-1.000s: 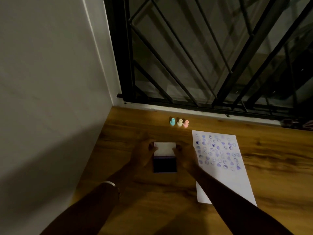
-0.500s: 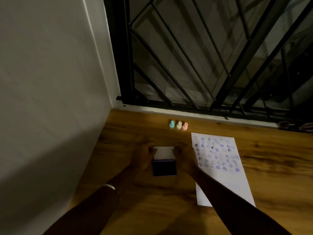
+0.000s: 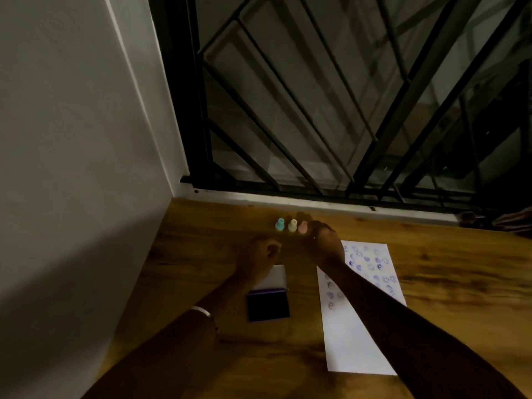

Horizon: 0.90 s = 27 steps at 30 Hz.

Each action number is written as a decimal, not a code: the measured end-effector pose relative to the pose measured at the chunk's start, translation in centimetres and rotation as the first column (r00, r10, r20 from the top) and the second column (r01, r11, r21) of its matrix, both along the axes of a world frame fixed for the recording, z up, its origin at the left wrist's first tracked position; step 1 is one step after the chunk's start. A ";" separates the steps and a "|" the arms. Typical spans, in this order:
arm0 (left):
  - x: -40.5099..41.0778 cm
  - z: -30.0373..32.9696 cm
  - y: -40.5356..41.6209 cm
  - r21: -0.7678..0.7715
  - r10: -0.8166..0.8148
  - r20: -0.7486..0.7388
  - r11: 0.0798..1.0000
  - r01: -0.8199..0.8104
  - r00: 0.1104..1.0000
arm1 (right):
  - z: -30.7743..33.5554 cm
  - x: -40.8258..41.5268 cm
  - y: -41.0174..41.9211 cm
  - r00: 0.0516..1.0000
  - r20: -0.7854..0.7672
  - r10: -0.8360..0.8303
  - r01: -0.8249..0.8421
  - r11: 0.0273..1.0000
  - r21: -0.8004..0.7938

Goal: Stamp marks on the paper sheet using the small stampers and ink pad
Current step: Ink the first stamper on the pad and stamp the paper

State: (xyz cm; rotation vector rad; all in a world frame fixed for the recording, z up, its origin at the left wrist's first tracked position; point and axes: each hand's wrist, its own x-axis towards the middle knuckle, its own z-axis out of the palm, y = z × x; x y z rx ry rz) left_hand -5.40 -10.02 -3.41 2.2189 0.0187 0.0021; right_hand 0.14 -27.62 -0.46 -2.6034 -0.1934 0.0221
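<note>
Three small stampers stand in a row near the window sill: blue [image 3: 279, 225], cream [image 3: 292, 225] and pink [image 3: 302, 227]. My right hand [image 3: 324, 241] reaches to the pink stamper, fingers around it, thumb behind it. My left hand [image 3: 259, 259] hovers loosely curled over the white lid [image 3: 278, 276] of the ink pad, holding nothing. The ink pad [image 3: 268, 306] lies open, its dark purple face up. The white paper sheet [image 3: 354, 341] lies to the right, its upper half covered with purple stamp marks; my right forearm crosses it.
The work surface is a wooden floor or table [image 3: 460, 298]. A grey wall [image 3: 72, 168] rises on the left. A black metal window grille [image 3: 316, 110] stands behind the stampers. A metal bangle [image 3: 201, 311] sits on my left wrist.
Both hands have left the ink pad lid, which now lies open flat. My right hand has moved forward to the pink stamper; my left hand has lifted a little.
</note>
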 end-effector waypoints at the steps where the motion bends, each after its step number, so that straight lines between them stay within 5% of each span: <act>1: 0.2 -0.2 -0.2 -0.002 -0.003 -0.003 1.000 0.003 1.000 | -0.1 0.5 0.0 1.000 0.015 0.007 -0.006 1.000 -0.017; 12: 1.5 -1.7 -0.6 -0.017 0.011 0.002 1.000 -0.011 1.000 | -1.1 3.3 0.8 0.999 -0.032 -0.019 0.016 0.996 -0.091; 22: -2.2 -0.6 -0.2 0.061 0.003 0.130 0.998 -0.011 0.992 | -0.9 -3.4 0.8 0.996 -0.086 0.012 0.002 0.987 0.161; 27: -5.1 0.7 -0.6 -0.040 -0.045 0.222 0.998 0.055 0.974 | -0.6 -8.5 2.0 0.993 -0.022 0.119 -0.107 0.950 0.292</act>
